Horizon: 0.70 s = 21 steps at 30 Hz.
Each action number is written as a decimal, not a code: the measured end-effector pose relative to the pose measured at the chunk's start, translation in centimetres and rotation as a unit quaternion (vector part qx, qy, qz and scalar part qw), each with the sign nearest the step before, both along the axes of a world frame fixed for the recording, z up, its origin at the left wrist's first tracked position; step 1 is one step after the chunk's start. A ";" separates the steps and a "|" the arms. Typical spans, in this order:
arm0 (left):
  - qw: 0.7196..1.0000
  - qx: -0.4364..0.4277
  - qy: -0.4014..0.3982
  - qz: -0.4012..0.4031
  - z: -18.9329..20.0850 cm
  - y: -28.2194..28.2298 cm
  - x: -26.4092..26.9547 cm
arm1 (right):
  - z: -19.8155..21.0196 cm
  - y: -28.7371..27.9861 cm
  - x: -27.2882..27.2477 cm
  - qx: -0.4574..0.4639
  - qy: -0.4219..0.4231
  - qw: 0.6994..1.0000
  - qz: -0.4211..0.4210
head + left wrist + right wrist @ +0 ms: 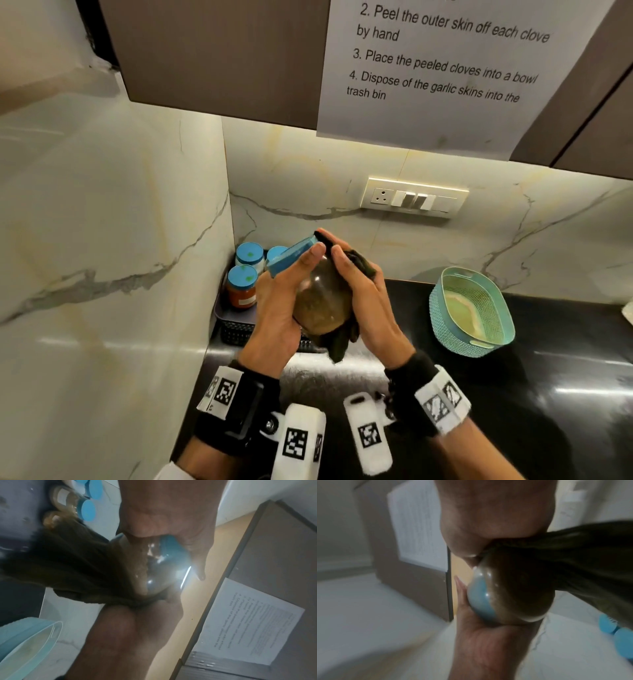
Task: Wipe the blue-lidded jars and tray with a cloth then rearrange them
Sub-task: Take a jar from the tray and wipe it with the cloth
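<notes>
The left hand (277, 308) wraps around a tilted jar (322, 301) with a blue lid (291, 253), held up over the black counter (513, 394). The right hand (370, 301) presses a dark cloth (363, 263) on the jar's side. 3 more jars (241, 287) stand in the dark tray (236, 329) in the corner. A teal basket (472, 308) sits well apart.

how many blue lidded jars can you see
4: one tilted in the left hand, jar; three in the dark tray at. More may be hidden behind the hands.

Blue lid (292, 252), dark cloth (363, 263)
</notes>
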<state>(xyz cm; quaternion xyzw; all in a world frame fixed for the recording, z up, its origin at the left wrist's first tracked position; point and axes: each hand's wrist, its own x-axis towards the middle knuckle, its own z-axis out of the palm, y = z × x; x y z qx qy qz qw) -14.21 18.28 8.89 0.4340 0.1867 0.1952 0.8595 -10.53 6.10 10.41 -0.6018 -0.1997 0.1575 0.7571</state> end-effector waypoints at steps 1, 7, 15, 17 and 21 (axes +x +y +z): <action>1.000 0.005 0.003 0.005 0.1 0.0 0.1 | 0.3 0.2 0.0 0.004 0.029 1.000 -0.001; 0.999 -0.028 -0.025 -0.011 0.0 1.0 0.5 | -1.9 0.3 -2.0 -0.073 -0.304 0.948 -0.061; 1.000 -0.017 -0.004 -0.001 0.3 0.4 1.5 | -0.1 0.6 -0.5 -0.071 -0.216 0.973 -0.043; 0.998 -0.067 -0.009 0.008 0.1 0.8 1.4 | -2.4 0.4 -1.6 -0.127 -0.331 0.933 -0.064; 0.998 -0.059 0.011 -0.019 -0.2 -0.6 0.2 | -3.2 -0.9 0.1 -0.150 -0.369 0.917 -0.031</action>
